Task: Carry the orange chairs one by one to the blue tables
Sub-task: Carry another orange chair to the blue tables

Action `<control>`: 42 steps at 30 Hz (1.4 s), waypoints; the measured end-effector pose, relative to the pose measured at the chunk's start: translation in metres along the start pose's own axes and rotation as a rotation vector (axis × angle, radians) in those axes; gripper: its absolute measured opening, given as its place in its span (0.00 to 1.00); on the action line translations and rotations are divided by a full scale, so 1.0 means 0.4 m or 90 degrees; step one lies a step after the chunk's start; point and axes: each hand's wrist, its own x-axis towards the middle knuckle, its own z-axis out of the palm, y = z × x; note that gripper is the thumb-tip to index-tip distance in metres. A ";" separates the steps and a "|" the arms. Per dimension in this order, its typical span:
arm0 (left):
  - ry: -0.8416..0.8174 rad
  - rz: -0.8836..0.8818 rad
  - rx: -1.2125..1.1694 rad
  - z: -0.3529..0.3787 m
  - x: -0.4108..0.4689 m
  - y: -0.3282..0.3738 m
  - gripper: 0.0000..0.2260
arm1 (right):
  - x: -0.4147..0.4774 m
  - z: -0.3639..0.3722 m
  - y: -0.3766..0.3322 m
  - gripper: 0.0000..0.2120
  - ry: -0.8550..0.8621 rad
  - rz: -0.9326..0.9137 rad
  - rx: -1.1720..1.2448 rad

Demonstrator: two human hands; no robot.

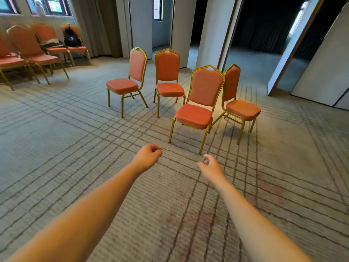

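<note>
Nearest orange chair (198, 103) stands on carpet (75, 133) just ahead; left hand (148, 156) and right hand (210, 167) loosely curled, nothing held. Rigid, probably light; best gripped by backrest frame.

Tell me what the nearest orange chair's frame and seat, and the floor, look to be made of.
Nearest orange chair's frame: thin gold tubing with a slight shine, probably painted metal. Its seat: matte orange padding, likely woven or velvety fabric. Floor: grey carpet with a ribbed texture and dark grid lines.
</note>
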 end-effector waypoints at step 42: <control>-0.334 0.101 0.238 -0.084 2.601 0.450 0.07 | 2.185 0.037 -0.741 0.28 0.219 0.244 0.191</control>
